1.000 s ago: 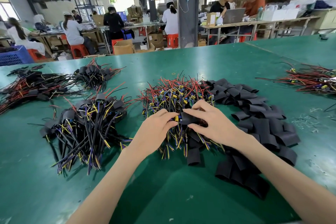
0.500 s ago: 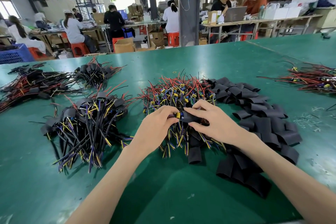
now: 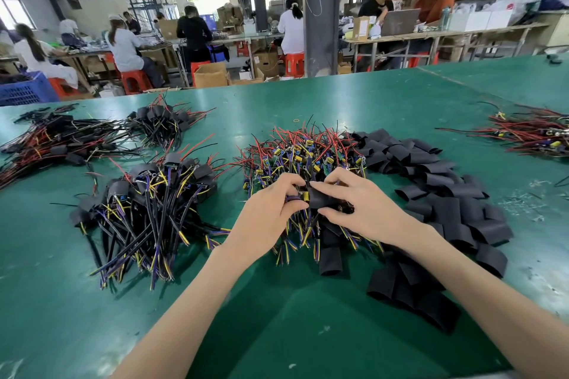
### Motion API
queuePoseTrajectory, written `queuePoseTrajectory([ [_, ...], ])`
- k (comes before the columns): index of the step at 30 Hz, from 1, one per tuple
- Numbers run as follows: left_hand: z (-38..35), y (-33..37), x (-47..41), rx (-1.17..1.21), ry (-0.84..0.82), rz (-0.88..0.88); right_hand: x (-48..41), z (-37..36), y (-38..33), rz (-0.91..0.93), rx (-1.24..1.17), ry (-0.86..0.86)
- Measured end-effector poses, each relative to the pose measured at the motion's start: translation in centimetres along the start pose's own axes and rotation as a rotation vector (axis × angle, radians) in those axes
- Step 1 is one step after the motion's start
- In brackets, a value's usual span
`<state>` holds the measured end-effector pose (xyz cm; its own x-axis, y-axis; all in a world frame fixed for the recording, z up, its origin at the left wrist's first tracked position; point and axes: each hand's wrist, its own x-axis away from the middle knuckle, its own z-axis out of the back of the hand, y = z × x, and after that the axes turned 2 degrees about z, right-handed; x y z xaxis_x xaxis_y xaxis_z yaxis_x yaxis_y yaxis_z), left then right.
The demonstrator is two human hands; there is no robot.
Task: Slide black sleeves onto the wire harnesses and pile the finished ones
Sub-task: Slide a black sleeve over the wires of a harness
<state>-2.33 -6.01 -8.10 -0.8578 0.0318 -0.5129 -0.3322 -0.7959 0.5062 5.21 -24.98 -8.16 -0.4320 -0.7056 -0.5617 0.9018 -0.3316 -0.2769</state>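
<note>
Both hands meet over the middle heap of bare wire harnesses [image 3: 304, 151], a tangle of red, black, yellow and purple wires. My left hand [image 3: 268, 212] pinches one wire harness [image 3: 303, 195] by its yellow connector end. My right hand [image 3: 357, 206] pinches a flat black sleeve [image 3: 320, 198] between thumb and forefinger, its mouth touching the harness end. A spread of loose black sleeves [image 3: 437, 194] lies to the right. The pile of sleeved harnesses [image 3: 147, 203] sits to the left.
Everything lies on a green table [image 3: 277, 317]. More sleeved bundles [image 3: 61, 141] lie far left and a small one [image 3: 163, 120] behind. Another red-wire heap [image 3: 535, 129] sits at the right edge. Seated workers and benches fill the room beyond the far table edge.
Both hands stayed over the middle heap. The sleeve in my right hand has shifted slightly left against the harness end held by my left hand.
</note>
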Motion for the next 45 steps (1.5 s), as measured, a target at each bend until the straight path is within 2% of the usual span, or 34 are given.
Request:
queuePoseTrajectory([
  [9,0.9,-0.1,-0.2,0.092,-0.051,0.049,-0.1,0.2,-0.5,0.021,-0.026,-0.039],
  [17,0.7,0.6,0.0,0.279,-0.054,0.14,-0.2,0.3,-0.6,0.017,-0.026,0.01],
  [21,0.7,0.9,0.0,0.252,-0.083,0.114,-0.2,0.2,-0.6,0.013,-0.027,0.006],
  [28,1.0,1.3,0.1,0.192,-0.026,0.113,-0.2,0.3,-0.8,0.012,-0.036,0.029],
  [34,1.3,1.1,-0.1,0.086,-0.105,0.134,0.0,-0.2,-0.8,0.016,-0.022,0.046],
  [36,1.6,1.2,-0.2,0.076,-0.051,0.135,0.0,-0.2,-0.8,0.013,-0.01,0.08],
  [38,2.0,1.2,-0.4,0.064,0.069,0.136,-0.1,0.0,-0.6,-0.031,0.006,0.146],
  [41,3.4,1.0,-0.8,-0.006,0.334,0.12,-0.2,0.6,-0.1,-0.12,0.041,0.236],
  [45,6.5,-0.1,-1.2,-0.131,0.701,0.067,-0.2,0.9,0.5,-0.209,0.135,0.264],
])
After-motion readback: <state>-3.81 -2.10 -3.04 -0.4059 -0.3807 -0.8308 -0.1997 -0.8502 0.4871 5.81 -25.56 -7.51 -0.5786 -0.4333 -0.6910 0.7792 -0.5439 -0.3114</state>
